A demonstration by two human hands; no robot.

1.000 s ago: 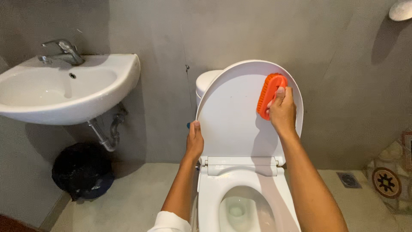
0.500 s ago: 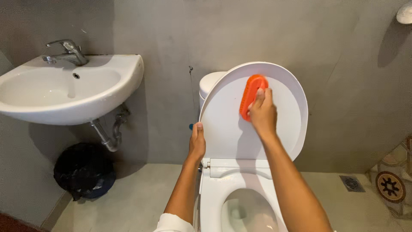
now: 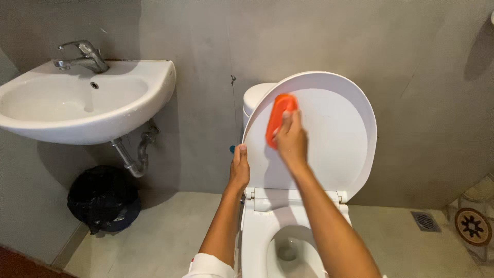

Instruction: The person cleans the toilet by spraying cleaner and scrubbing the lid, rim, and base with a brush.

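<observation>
A white toilet stands in front of me with its lid (image 3: 334,134) raised upright against the cistern. My right hand (image 3: 291,140) grips an orange scrubbing brush (image 3: 278,116) and presses it against the upper left of the lid's inner face. My left hand (image 3: 239,167) holds the lid's left edge, fingers wrapped around the rim. The open bowl (image 3: 288,249) lies below between my arms, with water at the bottom.
A white wall-hung basin (image 3: 87,103) with a chrome tap (image 3: 82,55) is at the left, its drain pipe beneath. A black bin with a bag (image 3: 103,198) sits on the floor under it. A floor drain (image 3: 425,220) and a patterned tile (image 3: 473,225) lie at the right.
My right hand has carried the orange brush from the lid's upper right across to its upper left. The left hand has stayed on the lid's left edge.
</observation>
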